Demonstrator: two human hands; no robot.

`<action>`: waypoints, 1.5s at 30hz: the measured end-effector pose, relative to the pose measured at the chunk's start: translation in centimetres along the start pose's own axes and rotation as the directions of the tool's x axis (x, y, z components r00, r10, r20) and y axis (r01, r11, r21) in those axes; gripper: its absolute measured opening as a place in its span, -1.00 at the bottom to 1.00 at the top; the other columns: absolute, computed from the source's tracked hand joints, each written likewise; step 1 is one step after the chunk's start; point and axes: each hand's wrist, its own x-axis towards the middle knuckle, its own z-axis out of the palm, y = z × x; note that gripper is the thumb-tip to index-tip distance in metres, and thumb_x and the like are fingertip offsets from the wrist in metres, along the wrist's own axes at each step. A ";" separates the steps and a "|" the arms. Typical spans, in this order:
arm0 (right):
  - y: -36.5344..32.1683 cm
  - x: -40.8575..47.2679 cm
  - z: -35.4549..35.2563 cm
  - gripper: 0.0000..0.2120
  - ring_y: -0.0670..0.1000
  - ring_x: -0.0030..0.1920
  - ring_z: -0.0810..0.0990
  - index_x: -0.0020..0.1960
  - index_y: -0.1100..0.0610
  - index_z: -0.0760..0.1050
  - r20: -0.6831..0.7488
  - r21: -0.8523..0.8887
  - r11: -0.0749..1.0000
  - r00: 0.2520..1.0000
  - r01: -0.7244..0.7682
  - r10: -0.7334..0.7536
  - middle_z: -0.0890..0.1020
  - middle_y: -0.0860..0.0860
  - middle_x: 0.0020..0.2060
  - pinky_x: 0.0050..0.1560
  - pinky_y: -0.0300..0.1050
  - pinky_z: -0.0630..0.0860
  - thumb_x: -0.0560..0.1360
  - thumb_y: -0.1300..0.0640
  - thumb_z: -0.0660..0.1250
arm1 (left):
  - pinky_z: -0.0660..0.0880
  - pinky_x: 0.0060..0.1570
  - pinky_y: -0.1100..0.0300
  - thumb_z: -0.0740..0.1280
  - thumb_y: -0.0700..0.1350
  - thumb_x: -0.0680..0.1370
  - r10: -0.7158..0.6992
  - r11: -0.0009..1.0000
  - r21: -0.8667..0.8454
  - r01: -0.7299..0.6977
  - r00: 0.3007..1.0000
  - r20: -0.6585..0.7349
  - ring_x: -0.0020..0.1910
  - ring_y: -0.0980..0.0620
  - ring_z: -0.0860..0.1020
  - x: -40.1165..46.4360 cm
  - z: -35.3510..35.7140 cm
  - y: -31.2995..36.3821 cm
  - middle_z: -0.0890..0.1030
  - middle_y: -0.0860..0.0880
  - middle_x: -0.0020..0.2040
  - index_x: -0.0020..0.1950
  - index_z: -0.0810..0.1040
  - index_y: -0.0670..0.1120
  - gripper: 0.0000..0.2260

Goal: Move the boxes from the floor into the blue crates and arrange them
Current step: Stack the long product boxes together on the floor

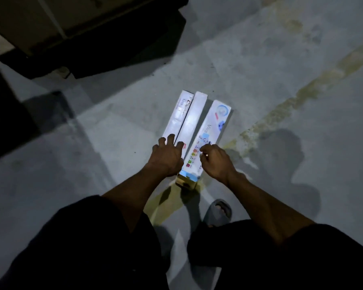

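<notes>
Two long white boxes lie side by side on the grey concrete floor. The left box (186, 117) has dark lettering on its left face. The right box (213, 126) carries blue graphics, coloured dots and a blue near end. My left hand (167, 156) hovers over the near end of the left box with fingers spread, its fingertips on or just above it. My right hand (215, 161) rests at the right box's near right side, fingers curled against it; whether it grips is unclear. No blue crate is in view.
A dark low structure with a cardboard-coloured top (88, 36) fills the upper left, and another dark shape (6, 114) stands at the left edge. A worn yellow floor line (298, 97) runs diagonally past the boxes. My sandalled foot (218, 212) stands just behind them.
</notes>
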 end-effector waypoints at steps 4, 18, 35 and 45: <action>2.3 7.4 7.7 -0.61 0.34 0.20 0.51 0.28 0.32 0.47 0.056 -0.084 0.995 0.997 0.049 -0.044 0.50 0.33 0.24 0.17 0.06 0.47 0.54 0.13 0.17 | 0.19 0.42 -0.30 0.26 0.09 0.60 0.033 0.997 0.075 -0.030 0.998 -0.046 0.52 -0.39 0.04 7.3 6.5 -2.4 -0.05 -0.20 0.62 0.59 0.15 0.01 -0.41; 2.1 11.8 17.6 -0.28 0.39 0.44 0.27 0.50 0.20 0.09 -0.139 0.193 0.945 0.946 -0.265 0.294 -0.08 0.26 0.57 0.36 0.22 0.34 0.55 -0.15 0.31 | 0.43 0.20 -0.22 0.37 -0.11 0.56 -0.115 0.978 -0.184 0.097 0.989 -0.093 0.29 -0.42 0.29 14.3 12.3 -7.2 -0.27 -0.13 0.57 0.48 0.15 0.23 -0.40; 4.9 10.7 17.0 -0.31 0.28 0.43 0.19 0.48 0.18 0.08 -0.205 0.509 0.593 0.582 -0.624 0.787 0.22 0.24 0.43 0.34 0.23 0.28 0.50 0.04 0.34 | 0.30 0.37 -0.22 0.46 0.01 0.55 -0.091 0.939 -0.328 0.106 0.994 0.062 0.37 -0.45 0.28 13.3 12.4 -5.6 -0.07 -0.27 0.54 0.62 -0.28 0.12 -0.02; 7.0 11.0 17.9 -0.15 0.26 0.20 0.40 0.40 0.09 0.17 0.016 0.756 0.400 0.626 -0.518 0.780 0.25 0.17 0.29 0.21 0.22 0.52 0.28 -0.12 0.55 | 0.39 0.26 -0.13 0.50 -0.07 0.51 -0.103 0.960 -0.255 0.117 0.992 0.066 0.27 -0.34 0.42 13.3 12.1 -6.5 -0.02 -0.26 0.51 0.62 -0.25 0.11 0.01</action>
